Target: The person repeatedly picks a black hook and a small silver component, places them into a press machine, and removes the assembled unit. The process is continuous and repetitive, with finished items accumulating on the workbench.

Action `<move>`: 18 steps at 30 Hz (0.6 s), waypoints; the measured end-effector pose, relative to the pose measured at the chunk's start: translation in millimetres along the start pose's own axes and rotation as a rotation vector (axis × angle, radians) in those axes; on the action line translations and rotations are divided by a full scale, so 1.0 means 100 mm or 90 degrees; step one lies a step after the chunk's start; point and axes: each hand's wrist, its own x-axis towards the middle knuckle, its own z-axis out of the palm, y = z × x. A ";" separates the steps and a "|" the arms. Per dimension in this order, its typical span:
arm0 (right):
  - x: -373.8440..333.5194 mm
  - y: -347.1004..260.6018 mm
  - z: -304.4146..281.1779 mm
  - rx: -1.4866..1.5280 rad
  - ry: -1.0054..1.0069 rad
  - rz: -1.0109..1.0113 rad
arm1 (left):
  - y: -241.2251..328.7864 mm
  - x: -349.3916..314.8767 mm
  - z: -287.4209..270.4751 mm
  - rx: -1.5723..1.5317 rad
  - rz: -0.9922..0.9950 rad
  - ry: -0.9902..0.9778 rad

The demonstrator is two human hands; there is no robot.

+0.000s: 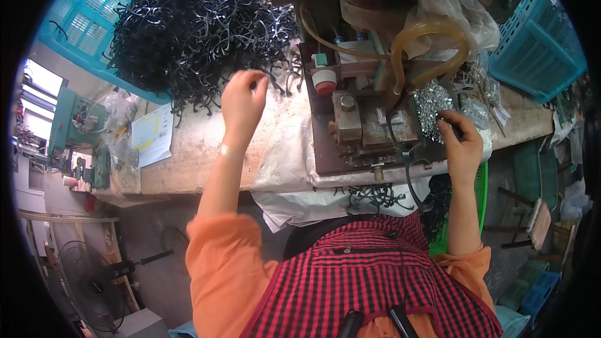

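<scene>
My left hand (pixel 243 105) is raised over the bench beside the large heap of black curved hook-like parts (pixel 181 31). Its fingers are curled in toward the thumb. Whether one of the black pieces is between them cannot be made out against the parts behind. At the press's right side, my right hand (pixel 463 144) reaches the edge of a pile of small shiny metal pieces (pixel 432 106). Thumb and fingertips there come together, and anything they pinch is too small to see. Between my hands stands the press, with a metal fixture block (pixel 383 126) low on it.
A red push button (pixel 325 84) sits on the press's left; a yellowish hose (pixel 463 37) loops in front. Blue crates (pixel 532 50) stand at both back corners. Paper (pixel 152 136) lies on the left bench. Several black parts (pixel 375 197) rest on white sheeting before me.
</scene>
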 end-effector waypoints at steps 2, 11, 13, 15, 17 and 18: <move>0.04 -0.10 0.08 -0.016 -0.011 -0.041 | -0.33 0.38 0.41 0.263 -0.015 0.021; 0.00 0.07 -0.01 0.034 0.014 0.098 | -0.63 0.57 1.23 0.223 -0.259 -0.044; -0.08 -0.01 -0.08 0.095 0.023 0.085 | -0.65 0.40 1.07 0.254 -0.223 -0.130; -0.03 -0.31 -0.06 0.055 -0.052 0.038 | -0.60 0.18 0.77 0.295 -0.223 -0.189; 0.09 -0.56 0.08 0.016 -0.118 -0.035 | -0.66 0.06 0.49 0.257 -0.243 -0.276; 0.14 -0.63 0.19 0.058 -0.122 -0.046 | -0.69 0.01 0.41 0.242 -0.252 -0.275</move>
